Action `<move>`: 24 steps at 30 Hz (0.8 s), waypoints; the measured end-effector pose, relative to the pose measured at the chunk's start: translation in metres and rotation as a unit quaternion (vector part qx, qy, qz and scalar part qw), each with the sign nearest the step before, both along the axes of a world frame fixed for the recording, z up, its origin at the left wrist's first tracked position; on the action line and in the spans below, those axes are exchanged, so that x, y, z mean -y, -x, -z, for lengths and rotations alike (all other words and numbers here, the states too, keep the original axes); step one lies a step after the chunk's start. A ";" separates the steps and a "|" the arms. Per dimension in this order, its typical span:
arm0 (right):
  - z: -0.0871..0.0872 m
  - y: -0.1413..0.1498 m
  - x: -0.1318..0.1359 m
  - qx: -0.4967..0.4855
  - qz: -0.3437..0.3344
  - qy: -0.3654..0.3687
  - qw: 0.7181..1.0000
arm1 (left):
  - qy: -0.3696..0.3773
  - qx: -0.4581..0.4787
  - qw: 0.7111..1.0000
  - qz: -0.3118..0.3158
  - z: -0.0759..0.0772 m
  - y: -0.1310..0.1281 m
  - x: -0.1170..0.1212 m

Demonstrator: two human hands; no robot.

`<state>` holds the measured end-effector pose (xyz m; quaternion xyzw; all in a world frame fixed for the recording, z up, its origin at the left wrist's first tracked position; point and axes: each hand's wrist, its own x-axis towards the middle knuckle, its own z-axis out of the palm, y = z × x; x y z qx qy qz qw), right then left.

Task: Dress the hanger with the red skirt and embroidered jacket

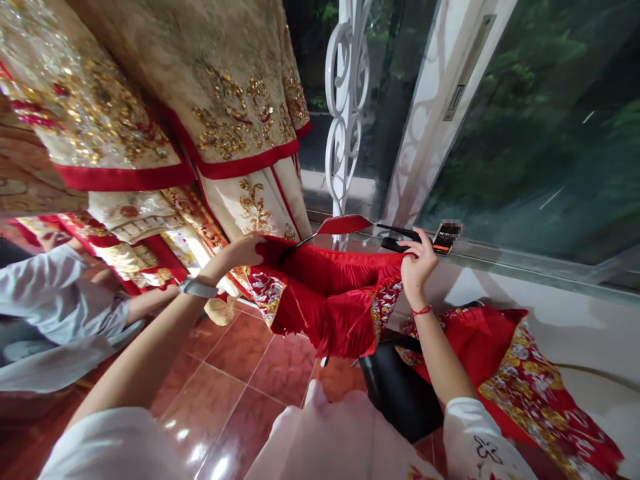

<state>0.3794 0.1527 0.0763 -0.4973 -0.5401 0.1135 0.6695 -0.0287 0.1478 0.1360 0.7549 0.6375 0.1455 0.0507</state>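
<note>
A red garment (325, 300) with a gathered top edge and embroidered side panels hangs between my hands, its opening facing me. A dark clothes hanger (397, 231) spans that opening, and its wire hook points up beside a white metal scroll post. My left hand (245, 253) is closed on the garment's left edge; its fingertips are hidden in the cloth. My right hand (419, 265) pinches the right edge, close to the hanger's right end. The left arm of the hanger runs down inside the red cloth.
Long cream-and-gold costumes (240, 113) with red trim hang at the left. Behind them a person in a white sleeve (45, 287) is partly visible. A phone (443, 239) stands near the window. Another red embroidered garment (530, 380) lies at the right, near a black seat (400, 390).
</note>
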 end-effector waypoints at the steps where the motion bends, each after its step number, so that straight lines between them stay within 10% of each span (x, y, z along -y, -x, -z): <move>1: 0.001 0.000 0.003 -0.002 0.004 -0.001 1.000 | 0.020 -0.035 0.999 -0.001 -0.014 -0.010 0.001; 5: 0.012 0.007 0.015 -0.014 0.001 -0.006 1.000 | 0.017 -0.145 0.988 -0.052 -0.053 -0.075 0.014; 9: 0.025 0.014 0.019 -0.016 -0.026 0.002 1.000 | -0.013 -0.186 0.979 -0.085 -0.041 -0.129 0.031; 16: 0.057 -0.042 0.021 0.024 -0.171 0.023 0.985 | -0.020 -0.184 0.980 -0.073 -0.021 -0.116 0.036; 24: 0.162 -0.093 0.072 0.313 -0.119 0.203 0.920 | 0.011 -0.180 0.983 -0.032 -0.028 -0.125 0.036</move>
